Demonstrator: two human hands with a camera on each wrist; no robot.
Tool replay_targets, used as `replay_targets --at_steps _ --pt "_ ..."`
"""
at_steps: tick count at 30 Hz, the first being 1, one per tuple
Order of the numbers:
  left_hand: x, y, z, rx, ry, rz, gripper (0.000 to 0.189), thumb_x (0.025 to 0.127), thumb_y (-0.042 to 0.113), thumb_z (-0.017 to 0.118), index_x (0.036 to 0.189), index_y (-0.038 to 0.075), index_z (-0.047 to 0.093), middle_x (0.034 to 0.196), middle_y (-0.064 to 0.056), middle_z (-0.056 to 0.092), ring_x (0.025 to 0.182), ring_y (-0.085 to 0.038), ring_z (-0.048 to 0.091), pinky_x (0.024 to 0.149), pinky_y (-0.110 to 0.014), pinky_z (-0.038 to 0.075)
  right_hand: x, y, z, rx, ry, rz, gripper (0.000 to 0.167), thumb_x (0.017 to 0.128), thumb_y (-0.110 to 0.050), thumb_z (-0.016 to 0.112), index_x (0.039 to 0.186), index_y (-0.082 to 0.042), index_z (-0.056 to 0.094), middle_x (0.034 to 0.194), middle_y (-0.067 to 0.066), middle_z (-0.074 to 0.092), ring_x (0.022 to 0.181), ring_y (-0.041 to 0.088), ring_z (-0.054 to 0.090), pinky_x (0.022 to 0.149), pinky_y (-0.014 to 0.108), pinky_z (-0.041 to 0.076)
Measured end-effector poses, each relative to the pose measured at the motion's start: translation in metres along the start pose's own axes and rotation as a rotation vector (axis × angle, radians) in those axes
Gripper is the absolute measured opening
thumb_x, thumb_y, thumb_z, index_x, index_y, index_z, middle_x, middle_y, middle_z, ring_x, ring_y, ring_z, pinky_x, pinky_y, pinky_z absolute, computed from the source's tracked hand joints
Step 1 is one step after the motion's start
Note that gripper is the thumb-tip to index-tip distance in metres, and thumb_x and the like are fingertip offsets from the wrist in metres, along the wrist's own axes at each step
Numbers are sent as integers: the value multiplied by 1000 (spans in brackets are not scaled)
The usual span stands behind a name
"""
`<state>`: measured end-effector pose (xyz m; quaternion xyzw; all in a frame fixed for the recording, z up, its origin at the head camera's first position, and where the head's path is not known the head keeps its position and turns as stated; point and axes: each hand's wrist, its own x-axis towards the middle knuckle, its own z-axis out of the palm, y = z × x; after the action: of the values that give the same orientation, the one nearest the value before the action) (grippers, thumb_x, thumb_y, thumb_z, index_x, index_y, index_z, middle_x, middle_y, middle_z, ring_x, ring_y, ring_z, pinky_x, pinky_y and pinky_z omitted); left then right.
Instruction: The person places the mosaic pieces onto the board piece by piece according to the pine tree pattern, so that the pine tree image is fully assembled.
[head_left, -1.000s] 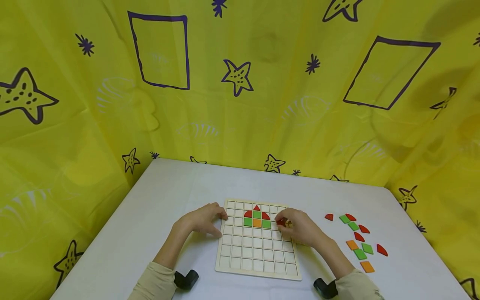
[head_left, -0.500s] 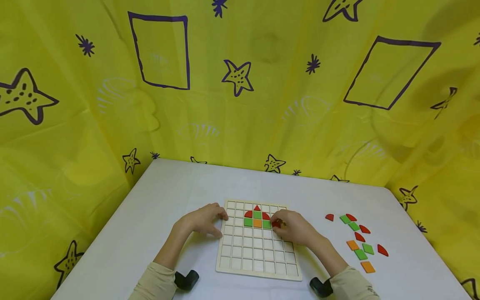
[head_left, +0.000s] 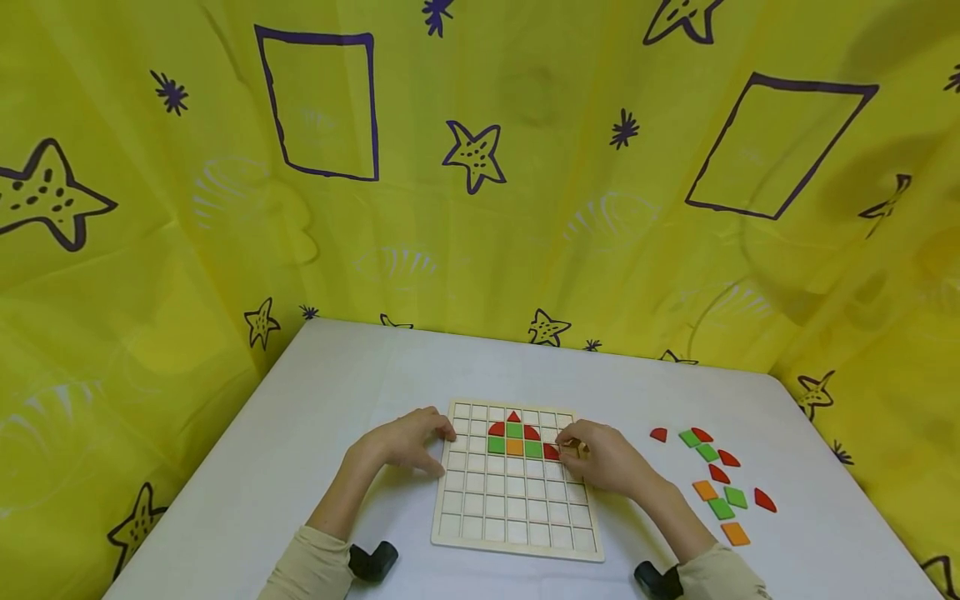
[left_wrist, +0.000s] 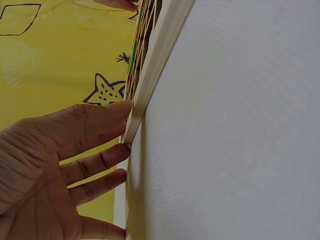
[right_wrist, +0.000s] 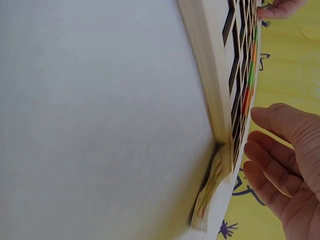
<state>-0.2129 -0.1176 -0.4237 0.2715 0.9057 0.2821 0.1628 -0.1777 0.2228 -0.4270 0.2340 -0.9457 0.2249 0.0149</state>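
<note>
A pale wooden grid board (head_left: 495, 507) lies on the table. A pattern of flat pieces fills some cells: a red triangle (head_left: 513, 416), green squares (head_left: 513, 430), an orange square (head_left: 514, 447) and red rounded pieces. One red rounded piece (head_left: 551, 452) sits in the cell right of the lower green square. My right hand (head_left: 600, 457) hovers beside it, fingers loosely bent and holding nothing; the right wrist view shows the thumb and fingers (right_wrist: 272, 172) apart. At the board's left edge rests my left hand (head_left: 408, 437), fingertips (left_wrist: 117, 150) touching the rim.
Loose red, green and orange pieces (head_left: 734, 533) are scattered right of the board. A thin wavy wooden-looking strip (right_wrist: 212, 185) stands by the board's right edge, mostly hidden by my right hand in the head view. Yellow patterned cloth (head_left: 480, 250) surrounds the white table (head_left: 360, 358).
My right hand moved left to the pattern with the red rounded piece, let it go in the cell beside the green square, then drew back slightly right. The left hand stayed put.
</note>
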Motion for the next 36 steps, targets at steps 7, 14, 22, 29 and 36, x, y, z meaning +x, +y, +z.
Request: replay_targets --at_steps 7,14,22,29,36 --pt "0 0 0 8 -1 7 40 77 9 88 111 8 68 110 -2 59 107 -23 53 104 -47 44 -14 11 -9 20 26 34 14 91 -11 76 105 -11 73 99 -5 70 91 16 64 78 36 55" --pt "0 0 0 4 1 7 39 76 9 88 110 9 68 110 -1 59 106 -23 53 103 -47 44 -27 23 -18 37 60 60 17 90 -11 78 107 -9 73 103 -2 72 93 20 65 79 38 57" --pt "-1 1 -1 -3 3 -5 40 77 9 88 111 8 68 111 -2 60 108 -23 54 105 -47 44 -41 41 -27 6 127 56 16 89 -6 78 105 -6 74 103 2 73 90 23 68 75 35 57" --pt "-1 1 -2 0 2 -4 40 76 9 88 110 8 67 111 -2 59 107 -23 54 104 -46 44 -51 54 -31 -11 202 111 20 86 -5 80 105 -3 73 105 7 73 92 27 67 75 39 57" --pt "0 1 0 -13 0 -15 40 76 9 89 110 9 68 111 -1 59 108 -23 54 105 -47 43 -60 64 -36 5 206 165 24 88 -9 80 109 -2 72 116 16 70 97 33 67 79 46 56"
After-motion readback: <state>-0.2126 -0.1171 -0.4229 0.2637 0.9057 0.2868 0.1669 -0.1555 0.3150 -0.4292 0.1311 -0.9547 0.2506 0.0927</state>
